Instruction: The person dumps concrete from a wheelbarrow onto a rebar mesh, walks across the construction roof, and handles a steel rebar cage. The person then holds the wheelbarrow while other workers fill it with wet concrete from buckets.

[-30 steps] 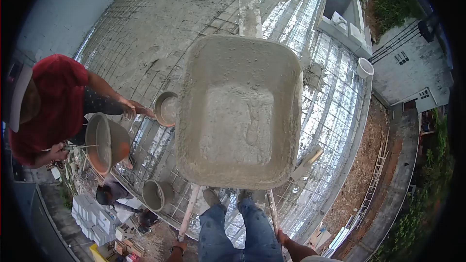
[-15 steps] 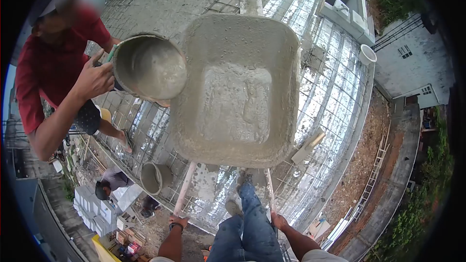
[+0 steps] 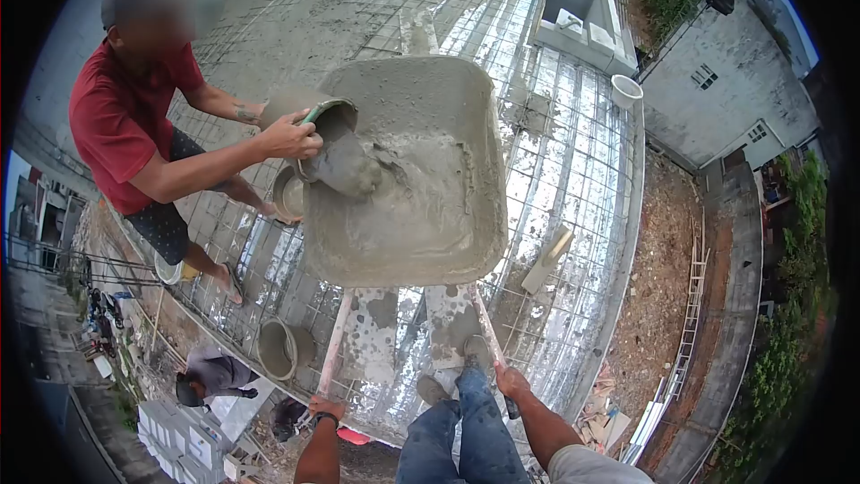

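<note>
Ahead of both my hands lies the largest item, a deck of steel reinforcing mesh [image 3: 573, 206], with wet grey concrete covering its far left part. Beyond my right hand, at the deck's far edge, stands a concrete wash tank [image 3: 578, 2]. The wheelbarrow [image 3: 408, 81] is directly forward of my hands and between their lines, its tray holding wet concrete [image 3: 430, 206]. Forward and left of my left hand, a co-worker [image 3: 121, 116] in a red shirt and cap leans toward the tray and holds a tipped bucket [image 3: 288, 106] over its left side — a grey mass slides from the mouth into the tray.

Two pale planks lie on the mesh between the handles, ahead of my hands. My left hand [image 3: 328, 407] is closed around the end of the left handle [image 3: 336, 341], with a dark band at the wrist. My right hand [image 3: 512, 381] is closed on the right handle [image 3: 485, 323] — a dark grip shows just below it.

An upright bucket [image 3: 306, 350] stands near my left hand, forward and to its left. Another bucket [image 3: 288, 195] sits farther ahead, by the co-worker's foot. A white basin [image 3: 626, 91] is well beyond my right hand. Nearer, forward and right of that hand, a wood-handled tool [image 3: 548, 260] lies on the mesh.
</note>
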Demonstrator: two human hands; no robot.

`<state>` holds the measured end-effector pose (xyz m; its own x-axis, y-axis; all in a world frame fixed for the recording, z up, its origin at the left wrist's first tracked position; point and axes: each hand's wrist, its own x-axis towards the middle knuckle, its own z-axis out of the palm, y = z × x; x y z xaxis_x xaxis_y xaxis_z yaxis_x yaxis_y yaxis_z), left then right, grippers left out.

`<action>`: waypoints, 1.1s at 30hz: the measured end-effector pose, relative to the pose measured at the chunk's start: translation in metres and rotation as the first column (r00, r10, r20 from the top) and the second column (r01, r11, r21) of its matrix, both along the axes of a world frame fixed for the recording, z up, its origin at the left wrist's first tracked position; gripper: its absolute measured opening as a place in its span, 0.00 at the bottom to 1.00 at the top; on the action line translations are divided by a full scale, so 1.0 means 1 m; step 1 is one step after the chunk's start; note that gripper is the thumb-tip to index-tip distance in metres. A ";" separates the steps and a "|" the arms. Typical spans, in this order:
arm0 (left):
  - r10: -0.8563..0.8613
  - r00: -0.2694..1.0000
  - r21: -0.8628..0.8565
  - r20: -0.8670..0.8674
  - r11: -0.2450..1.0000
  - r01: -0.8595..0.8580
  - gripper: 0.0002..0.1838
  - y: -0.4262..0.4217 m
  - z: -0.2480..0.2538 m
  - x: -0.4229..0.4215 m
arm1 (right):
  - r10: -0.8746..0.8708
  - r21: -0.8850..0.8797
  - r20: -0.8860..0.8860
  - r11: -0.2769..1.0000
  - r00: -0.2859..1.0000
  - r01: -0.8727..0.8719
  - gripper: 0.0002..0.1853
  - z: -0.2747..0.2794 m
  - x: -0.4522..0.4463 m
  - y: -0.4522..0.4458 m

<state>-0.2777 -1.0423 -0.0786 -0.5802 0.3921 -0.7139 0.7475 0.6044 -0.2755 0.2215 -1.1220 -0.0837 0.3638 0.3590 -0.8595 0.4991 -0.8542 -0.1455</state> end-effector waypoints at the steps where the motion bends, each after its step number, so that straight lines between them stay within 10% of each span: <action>1: -0.016 1.000 0.005 -0.009 1.000 0.016 0.66 -0.003 0.002 0.000 | 0.002 -0.013 -0.014 1.000 1.000 -0.003 0.46 -0.001 0.001 0.001; 13: -0.008 0.985 0.389 -0.172 0.918 0.075 0.60 -0.031 0.003 0.080 | 0.004 0.046 -0.169 0.999 0.986 0.004 0.47 -0.012 0.018 -0.008; 18: -0.162 0.913 0.672 0.374 0.726 -0.146 0.51 -0.063 0.011 0.235 | 0.074 0.141 -0.273 0.989 0.959 -0.036 0.45 -0.009 0.036 -0.010; 22: -0.137 0.671 0.520 0.728 0.748 -0.412 0.40 -0.128 0.026 0.394 | 0.066 0.175 -0.392 0.985 0.918 0.004 0.45 -0.001 0.043 -0.006; 28: -0.128 0.757 0.549 0.640 0.766 -0.334 0.34 -0.224 0.051 0.464 | 0.177 0.166 -0.424 0.979 0.888 -0.116 0.45 -0.022 0.049 -0.008; 33: 0.283 0.646 0.248 0.708 0.757 -0.604 0.34 -0.291 0.009 0.413 | 0.166 0.214 -0.339 0.972 0.926 -0.096 0.43 -0.018 0.044 -0.006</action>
